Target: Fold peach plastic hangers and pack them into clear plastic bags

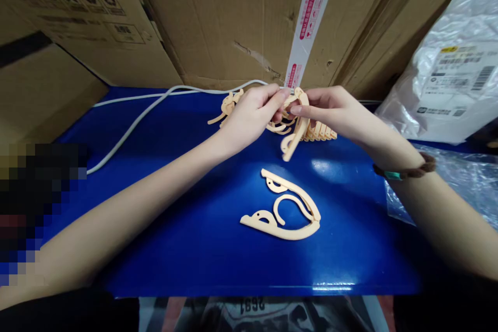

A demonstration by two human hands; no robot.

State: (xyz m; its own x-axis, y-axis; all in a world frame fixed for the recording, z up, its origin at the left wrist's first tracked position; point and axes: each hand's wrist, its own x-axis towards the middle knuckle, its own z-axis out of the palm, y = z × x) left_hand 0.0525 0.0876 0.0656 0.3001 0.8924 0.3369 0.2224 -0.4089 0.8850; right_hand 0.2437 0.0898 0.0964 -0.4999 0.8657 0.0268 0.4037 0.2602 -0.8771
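Both my hands are closed on one cream plastic folding hanger, held above the far part of the blue table. My left hand pinches it from the left, its fingertips partly hidden. From the other side my right hand grips it near the joint, with one arm hanging down toward me. Nearer the front lies another folding hanger, its arms bent together and its hook curled between them. Behind my hands are loose cream hanger parts and a row of stacked cream pieces, partly covered.
Large cardboard boxes wall off the back of the blue table. A white cable runs along the left and back. At the right are a white plastic parcel and clear plastic wrap.
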